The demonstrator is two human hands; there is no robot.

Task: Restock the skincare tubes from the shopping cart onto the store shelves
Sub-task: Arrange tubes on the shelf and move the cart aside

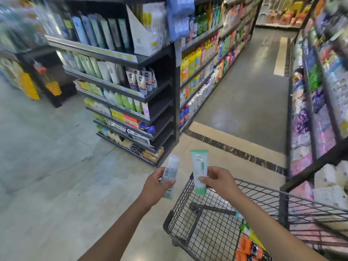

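My left hand (pixel 157 185) grips a white tube (pixel 170 173) with its back label and barcode facing me. My right hand (pixel 219 180) holds a white and green tube (pixel 199 170) upright, cap end down, above the front corner of the wire shopping cart (pixel 188 219). More tubes, orange and yellow-green (pixel 248 242), lie in the cart near my right forearm. The skincare shelves (pixel 120 83) stand ahead on the left, with rows of tubes and boxes on several levels.
An aisle with bottles on shelving (pixel 205 59) runs ahead to the right of the skincare unit. Another shelf with packets (pixel 316 110) stands on the right, close beside the cart. Tiled floor (pixel 47 157) spreads out on the left.
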